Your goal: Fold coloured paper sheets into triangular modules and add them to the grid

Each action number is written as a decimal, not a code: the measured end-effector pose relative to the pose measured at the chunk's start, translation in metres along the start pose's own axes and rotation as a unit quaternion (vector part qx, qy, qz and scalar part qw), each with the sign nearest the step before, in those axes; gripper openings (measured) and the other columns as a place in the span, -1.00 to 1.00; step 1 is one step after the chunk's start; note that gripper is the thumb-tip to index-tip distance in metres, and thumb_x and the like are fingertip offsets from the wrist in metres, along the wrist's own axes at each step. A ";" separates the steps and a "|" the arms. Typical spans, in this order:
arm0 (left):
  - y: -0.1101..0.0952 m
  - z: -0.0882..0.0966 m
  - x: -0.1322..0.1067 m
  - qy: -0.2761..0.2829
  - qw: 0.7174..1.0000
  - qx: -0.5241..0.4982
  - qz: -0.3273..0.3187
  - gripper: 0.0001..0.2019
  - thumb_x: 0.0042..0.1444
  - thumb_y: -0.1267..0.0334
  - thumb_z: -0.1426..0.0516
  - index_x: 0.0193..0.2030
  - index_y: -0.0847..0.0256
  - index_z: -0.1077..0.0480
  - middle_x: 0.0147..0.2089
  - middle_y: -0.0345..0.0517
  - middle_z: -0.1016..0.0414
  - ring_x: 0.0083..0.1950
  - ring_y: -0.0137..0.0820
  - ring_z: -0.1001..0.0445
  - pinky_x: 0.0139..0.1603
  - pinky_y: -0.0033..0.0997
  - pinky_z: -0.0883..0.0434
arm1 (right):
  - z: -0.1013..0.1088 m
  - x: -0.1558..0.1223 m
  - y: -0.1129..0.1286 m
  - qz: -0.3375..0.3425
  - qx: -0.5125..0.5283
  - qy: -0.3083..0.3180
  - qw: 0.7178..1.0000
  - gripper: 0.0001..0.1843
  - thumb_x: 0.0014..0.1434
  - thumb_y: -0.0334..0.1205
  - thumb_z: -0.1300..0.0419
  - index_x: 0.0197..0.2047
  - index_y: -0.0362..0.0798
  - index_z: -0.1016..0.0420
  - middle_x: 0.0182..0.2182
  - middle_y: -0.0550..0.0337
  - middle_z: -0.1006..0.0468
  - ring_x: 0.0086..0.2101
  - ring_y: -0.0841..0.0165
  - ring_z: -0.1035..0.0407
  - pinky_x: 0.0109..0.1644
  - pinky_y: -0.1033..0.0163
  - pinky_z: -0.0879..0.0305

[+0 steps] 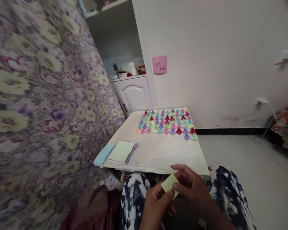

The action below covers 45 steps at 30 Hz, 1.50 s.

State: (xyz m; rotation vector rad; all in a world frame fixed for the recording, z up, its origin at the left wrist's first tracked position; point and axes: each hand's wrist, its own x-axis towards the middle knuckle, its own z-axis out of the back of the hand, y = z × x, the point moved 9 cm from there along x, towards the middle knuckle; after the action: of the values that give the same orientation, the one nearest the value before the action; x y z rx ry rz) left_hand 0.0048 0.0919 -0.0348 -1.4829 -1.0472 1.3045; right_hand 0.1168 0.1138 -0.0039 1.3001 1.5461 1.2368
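Note:
Over my lap, just off the table's near edge, both hands hold one small piece of pale yellow paper (pixel 168 183), which looks folded. My left hand (pixel 157 199) grips its lower left part, thumb on top and fingers beneath. On the paper's right side lies the thumb of my right hand (pixel 190 185), while the index finger is raised a little and the other fingers curl behind. On the table (pixel 153 153), a stack of coloured paper sheets (pixel 123 150) has a pale green one on top. Folded paper pieces (pixel 166 123) in many colours stand in rows towards the back.
Left of the stack is a pile of blue paper (pixel 104 154). A flowered curtain (pixel 50 105) hangs close on the left. Behind the table are a white cabinet (pixel 135 94) and a wall with a pink note (pixel 159 65). Dark red cloth (pixel 96 207) lies at my lower left.

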 end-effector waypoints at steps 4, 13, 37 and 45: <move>0.001 0.005 -0.001 -0.016 1.000 0.008 0.009 -0.64 -0.08 0.01 -0.20 -0.36 0.34 -0.44 -0.79 -0.31 -0.24 -0.78 -0.56 -0.14 -0.73 -0.59 -0.01 | -0.004 0.003 0.001 -0.009 -0.058 -0.006 0.998 -0.58 -0.05 -0.37 -0.19 -0.05 -0.07 -0.33 -0.44 0.24 -0.45 -0.41 0.37 -0.37 -0.32 0.28 -0.27; -0.006 0.011 -0.005 -0.036 0.999 -0.036 0.002 -0.67 -0.08 0.06 -0.21 -0.37 0.36 -0.44 -0.76 -0.27 -0.29 -0.72 -0.57 -0.16 -0.68 -0.59 -0.06 | -0.003 -0.001 0.020 0.099 -0.157 -0.037 0.982 -0.78 -0.05 -0.42 -0.17 -0.27 -0.03 -0.42 -0.13 0.13 -0.36 -0.32 0.37 -0.33 -0.28 0.30 -0.28; -0.018 0.000 -0.018 -0.022 0.999 -0.047 -0.009 -0.64 -0.06 0.05 -0.19 -0.31 0.38 -0.48 -0.77 -0.27 -0.29 -0.75 -0.54 -0.20 -0.69 -0.58 -0.11 | -0.019 -0.022 0.030 0.150 -0.123 0.068 0.979 -0.85 0.15 -0.32 -0.09 -0.32 0.02 -0.49 -0.24 0.14 -0.44 -0.26 0.31 -0.38 -0.21 0.25 -0.28; -0.017 0.001 -0.021 -0.013 0.996 -0.086 0.011 -0.70 -0.02 0.14 -0.16 -0.28 0.38 -0.48 -0.74 -0.23 -0.32 -0.71 -0.54 -0.22 -0.68 -0.60 -0.10 | -0.022 -0.030 0.034 0.205 -0.163 0.093 0.961 -0.75 0.18 -0.35 -0.01 -0.19 0.08 -0.47 -0.19 0.11 -0.42 -0.24 0.29 -0.39 -0.18 0.21 -0.30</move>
State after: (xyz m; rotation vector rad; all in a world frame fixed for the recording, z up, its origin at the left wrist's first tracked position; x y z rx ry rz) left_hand 0.0014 0.0766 -0.0127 -1.6132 -1.1883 1.2766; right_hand 0.1102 0.0807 0.0330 1.3487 1.1554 1.8355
